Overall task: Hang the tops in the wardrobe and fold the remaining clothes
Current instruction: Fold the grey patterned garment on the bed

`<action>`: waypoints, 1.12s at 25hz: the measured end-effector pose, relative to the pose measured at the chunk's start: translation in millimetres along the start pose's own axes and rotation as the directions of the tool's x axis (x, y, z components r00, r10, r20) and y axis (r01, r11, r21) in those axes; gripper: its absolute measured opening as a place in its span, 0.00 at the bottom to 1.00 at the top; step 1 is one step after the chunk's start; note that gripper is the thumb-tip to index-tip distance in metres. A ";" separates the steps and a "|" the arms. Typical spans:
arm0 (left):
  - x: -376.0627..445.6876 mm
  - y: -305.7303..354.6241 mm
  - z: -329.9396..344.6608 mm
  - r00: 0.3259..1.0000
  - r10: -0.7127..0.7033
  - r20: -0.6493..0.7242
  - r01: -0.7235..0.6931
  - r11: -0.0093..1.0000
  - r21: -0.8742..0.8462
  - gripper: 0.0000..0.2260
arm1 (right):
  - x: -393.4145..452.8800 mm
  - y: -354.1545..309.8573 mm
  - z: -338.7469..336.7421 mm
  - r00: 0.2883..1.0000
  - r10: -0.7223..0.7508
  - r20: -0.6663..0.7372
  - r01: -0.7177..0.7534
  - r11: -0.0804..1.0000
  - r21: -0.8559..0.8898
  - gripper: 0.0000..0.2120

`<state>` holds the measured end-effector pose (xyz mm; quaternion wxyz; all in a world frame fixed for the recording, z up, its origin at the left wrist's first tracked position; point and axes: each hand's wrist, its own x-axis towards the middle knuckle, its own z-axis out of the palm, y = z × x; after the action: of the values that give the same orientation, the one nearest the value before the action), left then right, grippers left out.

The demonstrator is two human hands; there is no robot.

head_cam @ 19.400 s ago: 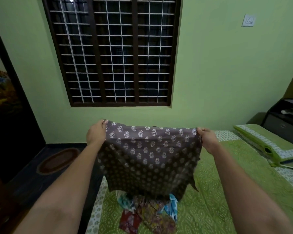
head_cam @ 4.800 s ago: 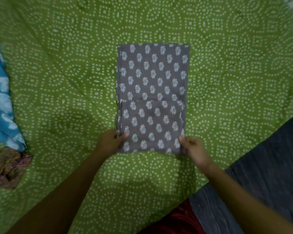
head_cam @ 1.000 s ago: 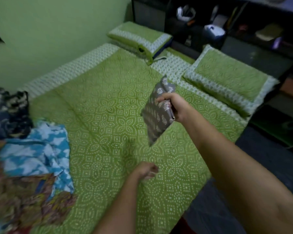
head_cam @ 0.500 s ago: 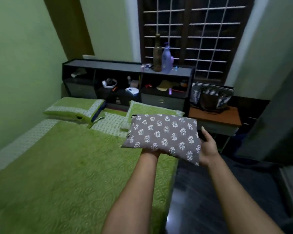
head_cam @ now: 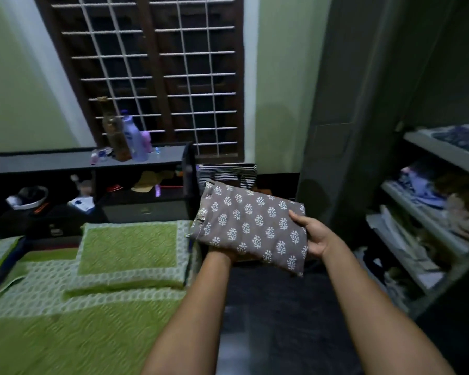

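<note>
I carry the folded grey garment (head_cam: 251,227), printed with small white sprigs, flat in front of me, above the dark floor (head_cam: 276,315) and just beside the foot-side edge of the pillow (head_cam: 129,249); my right hand (head_cam: 316,238) grips its right edge, thumb curled over the top and fingers hidden underneath; my left hand (head_cam: 229,255) lies beneath the cloth, only the heel of it showing, so I cannot tell whether those fingers are flat or curled (the wrist alone comes clear of the fabric). The wardrobe (head_cam: 433,190) stands open to the right of the garment, its shelves cut off by the frame edge, the heaps of cloth on them too dim and blurred to sort out. Behind the garment a striped bag (head_cam: 226,173) is half covered by it. Left of the garment runs the dark headboard shelf (head_cam: 84,161) with bottles (head_cam: 125,139) on top, smeared by motion; the things in its cubbies are hard to name. The green bedspread (head_cam: 65,334) lies left of my left forearm.
</note>
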<state>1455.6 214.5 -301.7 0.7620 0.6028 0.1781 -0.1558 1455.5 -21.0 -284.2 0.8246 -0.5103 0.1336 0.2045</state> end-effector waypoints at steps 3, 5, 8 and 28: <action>67.3 23.7 32.7 0.984 -0.143 0.108 0.151 0.986 -0.072 0.24 | 27.5 -31.7 -47.6 0.990 -0.017 -0.138 0.017 1.000 -0.002 0.11; 108.7 39.2 59.4 0.871 -0.045 0.489 0.163 0.966 -0.200 0.29 | 50.1 -49.7 -75.5 0.975 -0.043 -0.220 0.038 0.999 -0.024 0.11; 175.3 64.8 99.3 0.904 -0.067 0.422 0.086 0.996 -0.025 0.25 | 85.8 -78.6 -113.0 0.939 -0.090 -0.331 0.085 0.996 -0.028 0.12; 364.7 107.9 589.6 0.504 0.401 0.765 -0.863 0.268 0.428 0.11 | 111.7 -287.4 -356.3 -0.308 -0.591 -0.746 -0.300 0.804 -0.513 0.16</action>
<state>1877.5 -343.8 -252.3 0.4230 0.8171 -0.3903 -0.0339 1685.8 -431.6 -264.0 0.2064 -0.6763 0.5970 -0.3789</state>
